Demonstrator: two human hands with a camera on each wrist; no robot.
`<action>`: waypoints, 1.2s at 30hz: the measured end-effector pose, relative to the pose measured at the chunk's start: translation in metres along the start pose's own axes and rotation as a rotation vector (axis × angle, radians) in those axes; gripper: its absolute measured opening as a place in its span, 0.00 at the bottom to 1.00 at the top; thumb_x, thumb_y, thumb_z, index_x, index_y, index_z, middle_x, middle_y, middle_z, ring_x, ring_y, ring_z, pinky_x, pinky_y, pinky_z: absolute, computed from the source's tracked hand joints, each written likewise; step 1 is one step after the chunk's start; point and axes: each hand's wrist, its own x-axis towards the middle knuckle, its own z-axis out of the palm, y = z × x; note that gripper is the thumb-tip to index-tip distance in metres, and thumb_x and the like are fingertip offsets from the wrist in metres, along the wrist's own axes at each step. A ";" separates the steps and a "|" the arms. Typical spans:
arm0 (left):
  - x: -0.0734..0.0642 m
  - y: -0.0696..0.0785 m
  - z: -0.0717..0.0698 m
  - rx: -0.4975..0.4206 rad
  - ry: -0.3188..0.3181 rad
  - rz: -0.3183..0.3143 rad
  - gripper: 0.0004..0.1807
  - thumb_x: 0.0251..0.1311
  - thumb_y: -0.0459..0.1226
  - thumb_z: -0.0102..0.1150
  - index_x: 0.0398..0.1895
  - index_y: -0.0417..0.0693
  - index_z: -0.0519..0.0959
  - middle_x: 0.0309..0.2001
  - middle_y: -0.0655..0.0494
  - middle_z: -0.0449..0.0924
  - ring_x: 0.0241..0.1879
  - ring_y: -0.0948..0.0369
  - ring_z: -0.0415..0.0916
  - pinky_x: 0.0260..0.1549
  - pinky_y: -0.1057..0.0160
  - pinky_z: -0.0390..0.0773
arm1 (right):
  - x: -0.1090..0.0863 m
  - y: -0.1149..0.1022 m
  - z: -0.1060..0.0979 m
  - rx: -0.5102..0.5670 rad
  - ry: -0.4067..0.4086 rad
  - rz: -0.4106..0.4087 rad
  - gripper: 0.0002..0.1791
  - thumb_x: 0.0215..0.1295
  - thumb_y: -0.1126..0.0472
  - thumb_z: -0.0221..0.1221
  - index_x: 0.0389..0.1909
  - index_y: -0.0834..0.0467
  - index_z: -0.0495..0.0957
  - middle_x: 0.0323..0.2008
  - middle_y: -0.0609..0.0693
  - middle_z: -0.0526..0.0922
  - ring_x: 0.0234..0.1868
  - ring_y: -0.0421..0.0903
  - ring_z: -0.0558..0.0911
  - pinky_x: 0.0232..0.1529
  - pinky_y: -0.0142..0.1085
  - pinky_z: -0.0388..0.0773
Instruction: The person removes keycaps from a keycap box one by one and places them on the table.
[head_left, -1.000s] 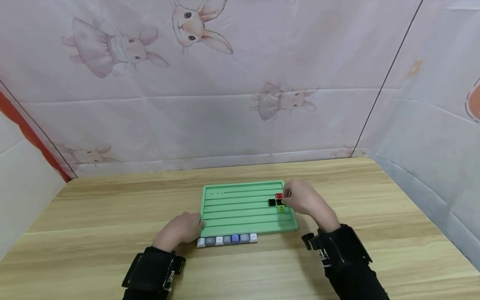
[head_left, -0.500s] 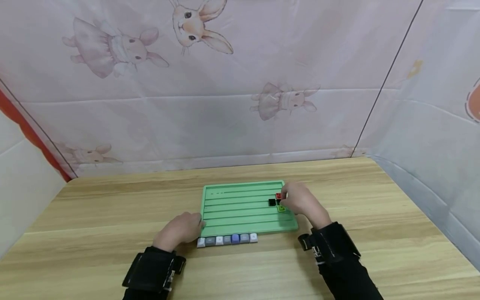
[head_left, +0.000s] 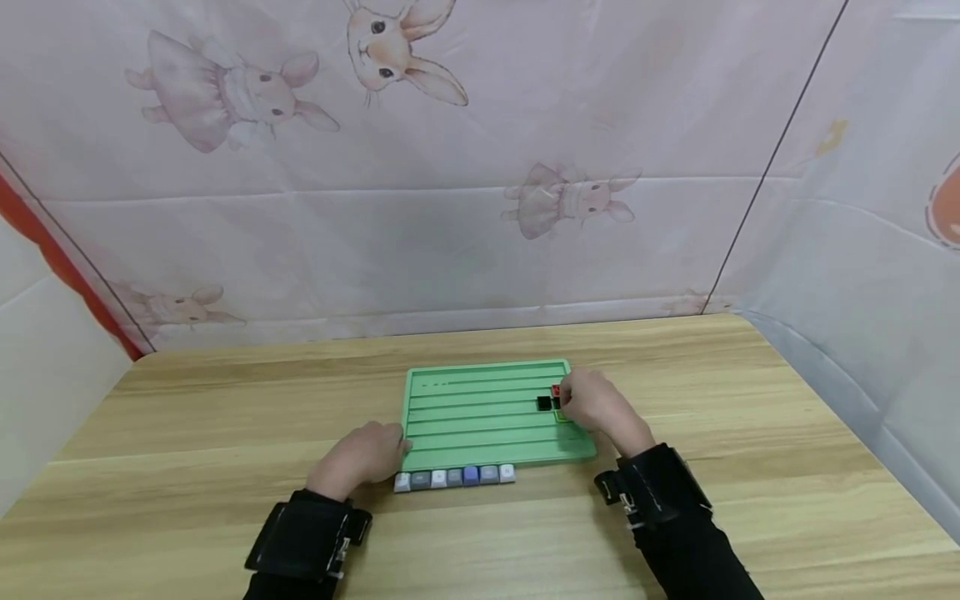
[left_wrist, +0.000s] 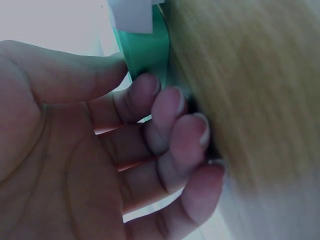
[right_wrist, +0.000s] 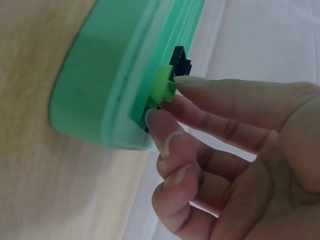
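Observation:
A green ridged tray point(head_left: 480, 421) lies on the wooden table. My left hand point(head_left: 363, 457) pinches its left edge, thumb above and curled fingers below; the tray's green corner point(left_wrist: 150, 52) shows beyond the thumb in the left wrist view. At the tray's right end, my right hand point(head_left: 595, 402) pinches at a cluster of small keycaps with thumb and index finger, partly hiding them. A black keycap point(head_left: 544, 403) and a red keycap point(head_left: 556, 390) show beside the fingertips. In the right wrist view, a bright green keycap point(right_wrist: 162, 87) sits between the fingertips, with black keycaps on either side.
A row of grey, white and purple keycaps point(head_left: 471, 476) lies along the tray's front edge. The wooden table point(head_left: 495, 546) extends around it. Behind stands a pale curtain point(head_left: 420, 250) printed with rabbits.
My right hand has shifted slightly left and toward me over the keycap cluster, covering more of the green one. My left hand stays on the tray's edge.

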 end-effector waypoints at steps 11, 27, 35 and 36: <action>0.000 0.002 -0.001 -0.009 -0.012 -0.016 0.12 0.65 0.36 0.43 0.25 0.42 0.70 0.17 0.53 0.61 0.18 0.58 0.62 0.21 0.61 0.63 | -0.001 -0.001 0.002 -0.003 0.000 0.014 0.08 0.51 0.73 0.56 0.17 0.62 0.73 0.18 0.51 0.71 0.20 0.44 0.70 0.19 0.31 0.65; 0.001 0.000 0.000 0.006 -0.004 -0.025 0.11 0.65 0.37 0.43 0.27 0.41 0.71 0.17 0.52 0.63 0.18 0.58 0.63 0.20 0.61 0.64 | -0.006 -0.008 -0.004 -0.032 0.013 -0.006 0.09 0.52 0.71 0.56 0.16 0.60 0.70 0.17 0.50 0.69 0.19 0.44 0.69 0.20 0.32 0.65; 0.001 0.000 0.000 -0.002 -0.005 -0.026 0.11 0.65 0.37 0.43 0.26 0.42 0.71 0.17 0.53 0.63 0.19 0.58 0.63 0.20 0.61 0.64 | -0.015 -0.021 -0.004 -0.038 0.017 -0.044 0.16 0.47 0.74 0.54 0.11 0.57 0.59 0.11 0.45 0.56 0.13 0.40 0.58 0.16 0.29 0.57; 0.001 0.000 0.000 -0.003 -0.005 -0.025 0.11 0.65 0.36 0.43 0.26 0.42 0.71 0.17 0.53 0.63 0.19 0.58 0.63 0.20 0.61 0.64 | -0.016 -0.023 -0.003 -0.040 0.014 -0.044 0.16 0.46 0.74 0.53 0.11 0.57 0.59 0.11 0.45 0.56 0.13 0.40 0.58 0.16 0.29 0.56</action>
